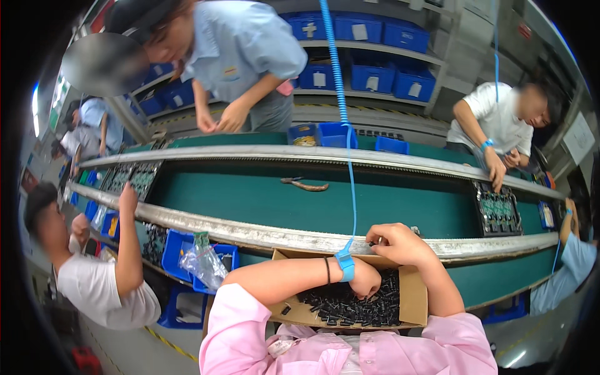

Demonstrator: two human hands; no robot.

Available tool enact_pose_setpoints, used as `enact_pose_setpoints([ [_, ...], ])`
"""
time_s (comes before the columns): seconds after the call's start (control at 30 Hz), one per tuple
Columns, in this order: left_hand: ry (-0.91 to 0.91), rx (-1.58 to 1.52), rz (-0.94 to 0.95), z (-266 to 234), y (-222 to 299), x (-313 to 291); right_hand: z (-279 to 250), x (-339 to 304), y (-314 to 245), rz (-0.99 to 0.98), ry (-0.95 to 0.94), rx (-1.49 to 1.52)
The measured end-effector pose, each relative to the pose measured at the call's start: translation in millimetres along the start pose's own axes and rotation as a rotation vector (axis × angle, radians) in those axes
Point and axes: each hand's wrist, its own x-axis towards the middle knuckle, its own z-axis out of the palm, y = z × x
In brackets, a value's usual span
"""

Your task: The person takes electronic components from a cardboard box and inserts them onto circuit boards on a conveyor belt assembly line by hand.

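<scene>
A cardboard box (pixel 413 297) stands against my body, holding a heap of small black electronic components (pixel 356 307), some with thin leads showing. My left hand (pixel 365 282), with a blue strap (pixel 344 265) on its wrist, reaches down into the box. Its fingers are curled together at the components; what they hold, if anything, is hidden. Above the box's far right corner, by the metal rail (pixel 300 238), my right hand (pixel 400 242) is raised. Its thumb and fingertips pinch a small dark component (pixel 373 243).
Pliers (pixel 304 184) lie on the green conveyor (pixel 250 200). A tray of circuit boards (pixel 498 209) sits to the right, under a co-worker's hand (pixel 495 169). Blue bins (pixel 179 253) with a clear bag (pixel 205 267) stand left. A coiled blue cord (pixel 334 56) hangs down to my strap.
</scene>
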Motion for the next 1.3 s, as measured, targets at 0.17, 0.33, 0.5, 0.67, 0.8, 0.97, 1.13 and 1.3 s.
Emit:
enact_pose_setpoints([
  [0.17, 0.020, -0.043, 0.020, 7.5, -13.2, 10.8, -0.8, 2.8, -11.0, 0.114, -0.028, 0.030],
  [0.33, -0.006, -0.058, 0.016, 8.0, -13.5, 20.1, 0.6, 0.7, -8.9, 0.083, 0.007, 0.026],
  [0.5, -0.047, -0.041, 0.016, 5.0, -8.9, 16.3, 5.2, 2.1, -8.2, 0.113, 0.002, 0.048],
  [0.67, -0.056, -0.053, -0.036, -0.8, -1.0, 14.4, 2.9, -0.2, -9.4, 0.138, 0.022, 0.062],
  [0.8, -0.089, 0.000, -0.033, -8.6, -4.0, 24.5, -3.1, 1.1, -0.7, 0.146, 0.027, 0.080],
  [0.97, 0.024, 0.042, -0.070, -3.8, -1.4, 6.7, 2.6, 14.6, 0.7, 0.108, -0.014, 0.091],
  [1.13, 0.003, 0.090, -0.182, -22.2, 37.3, 25.9, 6.4, 8.1, 1.2, 0.099, -0.041, 0.054],
  [1.3, 0.147, 0.054, -0.270, -55.0, 23.6, 3.8, 7.5, 3.7, 17.6, 0.019, -0.228, 0.005],
])
